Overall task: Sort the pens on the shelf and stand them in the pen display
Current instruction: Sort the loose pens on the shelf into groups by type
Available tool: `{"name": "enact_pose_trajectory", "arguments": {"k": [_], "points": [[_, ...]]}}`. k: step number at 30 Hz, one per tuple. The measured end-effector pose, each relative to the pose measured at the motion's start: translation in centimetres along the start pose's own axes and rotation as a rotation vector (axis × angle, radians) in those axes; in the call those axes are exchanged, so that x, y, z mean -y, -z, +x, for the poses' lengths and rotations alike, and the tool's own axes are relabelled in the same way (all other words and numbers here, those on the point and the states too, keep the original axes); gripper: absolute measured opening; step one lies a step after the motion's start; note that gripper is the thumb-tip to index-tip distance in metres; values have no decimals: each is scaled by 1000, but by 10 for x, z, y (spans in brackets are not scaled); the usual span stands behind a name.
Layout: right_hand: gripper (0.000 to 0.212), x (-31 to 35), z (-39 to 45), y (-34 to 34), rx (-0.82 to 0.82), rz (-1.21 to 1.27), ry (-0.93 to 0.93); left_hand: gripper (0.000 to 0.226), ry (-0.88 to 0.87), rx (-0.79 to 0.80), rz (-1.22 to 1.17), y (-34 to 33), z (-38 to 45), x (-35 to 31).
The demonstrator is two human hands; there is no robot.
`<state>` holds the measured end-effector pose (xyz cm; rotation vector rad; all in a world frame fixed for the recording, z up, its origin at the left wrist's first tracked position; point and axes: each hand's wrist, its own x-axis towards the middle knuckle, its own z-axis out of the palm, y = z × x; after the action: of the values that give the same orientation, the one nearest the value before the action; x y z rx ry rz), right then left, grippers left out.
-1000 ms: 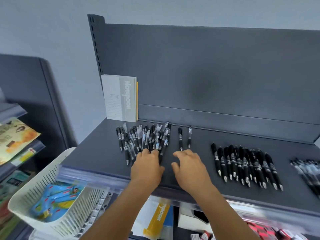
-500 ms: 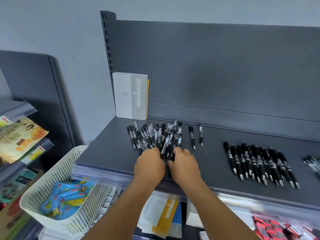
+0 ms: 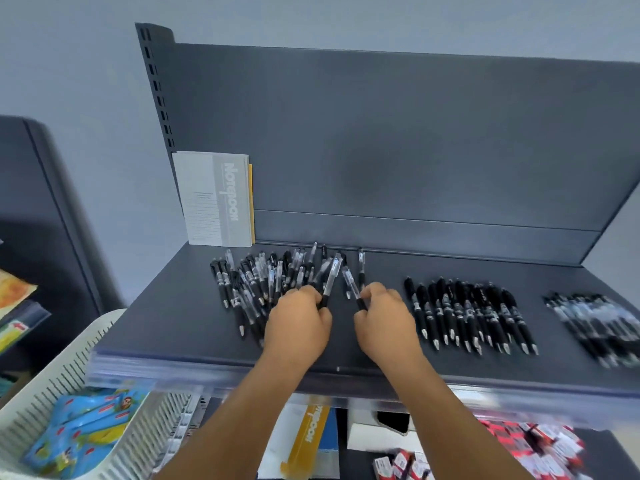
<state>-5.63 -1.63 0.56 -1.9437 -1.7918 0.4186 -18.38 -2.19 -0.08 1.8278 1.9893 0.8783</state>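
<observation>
Pens sorted on dark grey metal shelf point(image 3: 166, 327).
One clear-barrelled black-grip pen point(image 3: 329, 282) is pinched by left hand point(image 3: 298, 327); another point(image 3: 353, 289) by right hand point(image 3: 384, 323), beside the loose pile point(image 3: 263, 282).

A grey notebook point(image 3: 216, 199) stands upright against the dark back panel point(image 3: 398, 140), up and to the left of the hands, with a yellow-edged one point(image 3: 251, 202) tucked just behind it. Below and left of the hands sits a white slotted basket point(image 3: 45, 382) holding blue packets point(image 3: 86, 434). Straight below, under the shelf edge, lie a yellow and blue notebook point(image 3: 313, 434) and a white box point(image 3: 377, 438). Red and white packs point(image 3: 533, 445) are heaped to the lower right. Far left, a neighbouring rack carries colourful booklets point(image 3: 14, 299).
</observation>
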Motion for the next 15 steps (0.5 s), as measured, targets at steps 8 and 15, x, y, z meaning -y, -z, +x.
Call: {"name": "enact_pose_trajectory", "arguments": {"k": [8, 15], "points": [[30, -82, 3, 66, -110, -13, -61, 16, -120, 48, -21, -55, -8, -88], [28, -170, 8, 124, -156, -47, -117, 14, -179, 87, -18, -120, -20, -180]]}}
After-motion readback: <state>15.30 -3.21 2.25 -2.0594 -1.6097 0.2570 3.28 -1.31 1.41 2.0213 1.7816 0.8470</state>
